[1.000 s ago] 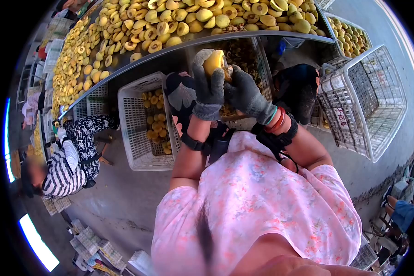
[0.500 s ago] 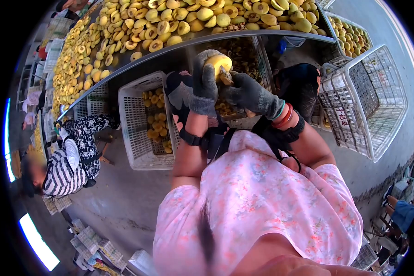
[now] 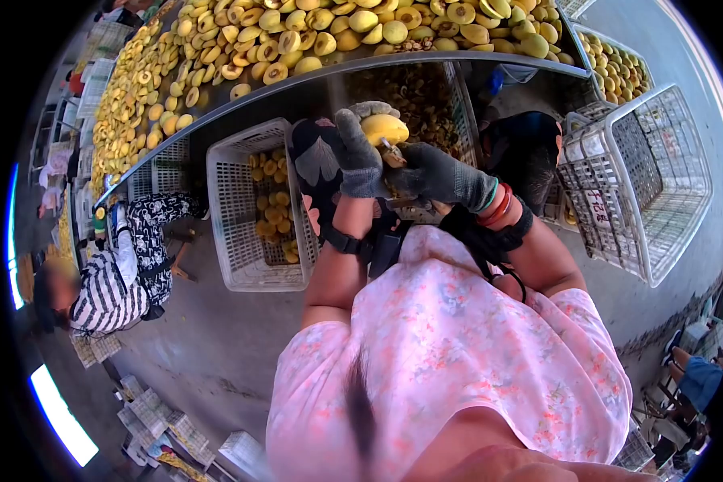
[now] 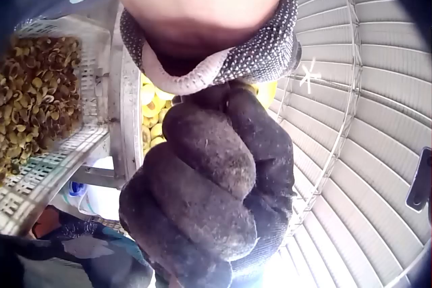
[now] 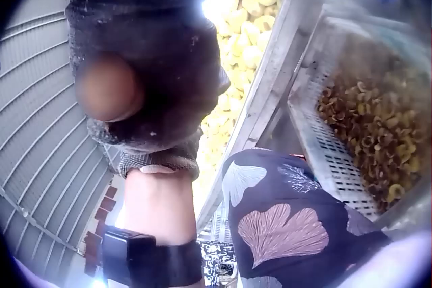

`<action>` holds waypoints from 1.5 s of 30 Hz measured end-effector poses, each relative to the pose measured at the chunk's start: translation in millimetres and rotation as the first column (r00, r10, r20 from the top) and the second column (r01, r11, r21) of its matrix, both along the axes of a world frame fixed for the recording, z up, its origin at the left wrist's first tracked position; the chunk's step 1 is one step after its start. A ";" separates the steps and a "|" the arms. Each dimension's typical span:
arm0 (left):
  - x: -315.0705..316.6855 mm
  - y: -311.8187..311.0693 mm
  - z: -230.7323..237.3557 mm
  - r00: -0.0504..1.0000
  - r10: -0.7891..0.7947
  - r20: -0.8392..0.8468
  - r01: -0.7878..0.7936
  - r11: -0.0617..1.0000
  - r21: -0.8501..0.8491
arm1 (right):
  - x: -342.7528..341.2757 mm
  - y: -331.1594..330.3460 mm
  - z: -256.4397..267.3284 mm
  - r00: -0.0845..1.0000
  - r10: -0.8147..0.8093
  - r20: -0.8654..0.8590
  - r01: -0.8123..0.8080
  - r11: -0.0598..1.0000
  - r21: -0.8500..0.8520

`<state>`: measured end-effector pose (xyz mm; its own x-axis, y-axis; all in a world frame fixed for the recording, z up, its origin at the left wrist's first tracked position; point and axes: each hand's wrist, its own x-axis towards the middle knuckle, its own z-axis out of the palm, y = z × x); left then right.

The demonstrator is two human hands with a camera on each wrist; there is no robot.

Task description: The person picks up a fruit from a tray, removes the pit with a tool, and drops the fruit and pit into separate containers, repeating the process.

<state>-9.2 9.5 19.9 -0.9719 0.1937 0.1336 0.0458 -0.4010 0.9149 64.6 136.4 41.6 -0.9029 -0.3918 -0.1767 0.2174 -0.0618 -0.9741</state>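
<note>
In the head view my gloved left hand (image 3: 360,153) holds a yellow fruit (image 3: 384,128), its fingers behind it and its thumb raised at the left side. My gloved right hand (image 3: 446,173) is curled round a small tool with a metal tip (image 3: 386,144), which meets the fruit's lower edge. A brown piece (image 3: 394,157) lies by its fingers. Curled gloved fingers (image 4: 202,187) fill the left wrist view; whose they are I cannot tell. My right hand (image 5: 145,72) shows a bare fingertip in the right wrist view; the fruit is hidden there.
A metal-edged table (image 3: 329,67) heaped with halved yellow fruit spans the front. To the left stands a white crate (image 3: 225,193) holding fruit; an empty one (image 3: 671,173) leans at the right. Brown scraps (image 5: 378,133) fill a crate below. A person in stripes (image 3: 108,281) sits at left.
Both hands and the fruit have come slightly lower, toward my body. My right hand has turned and its tool tip shows against the fruit. The seated person's arm has shifted.
</note>
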 end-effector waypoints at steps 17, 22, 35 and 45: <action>1.5 -6.2 13.6 0.964 -0.228 -0.135 0.204 0.964 -0.169 | 12.1 -0.3 3.0 0.979 0.082 0.186 -0.045 0.979 -0.198; -11.8 -2.5 1.8 0.995 -0.054 0.089 0.058 0.998 -0.040 | 3.6 -10.5 -6.1 0.944 0.042 -0.327 0.127 0.870 0.476; -21.2 -56.1 8.6 0.866 0.065 0.495 -0.157 0.977 0.145 | -16.2 -9.8 -39.8 0.827 0.260 -0.498 0.213 0.676 0.706; 38.4 -145.8 21.1 0.892 0.178 0.415 -0.092 0.972 -0.218 | -159.3 61.5 -153.2 0.983 -0.078 0.169 -0.019 0.862 0.507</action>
